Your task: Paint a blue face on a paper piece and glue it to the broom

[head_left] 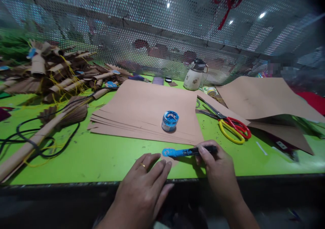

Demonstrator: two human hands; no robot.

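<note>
left hand (144, 185) palm-down, right hand (215, 163) pinching black pen (190, 152)

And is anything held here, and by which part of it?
The right hand holds a black marker-like tool by its unpainted end; the left hand only touches a small brown paper piece.

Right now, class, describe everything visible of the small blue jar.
The small blue jar is squat, round and lidless, of glass or plastic by its look, with a pale, label-like patch. Blue paint smears its rim and inside. It stands upright on brown paper sheets, near their front edge, touched by nothing else.
</note>
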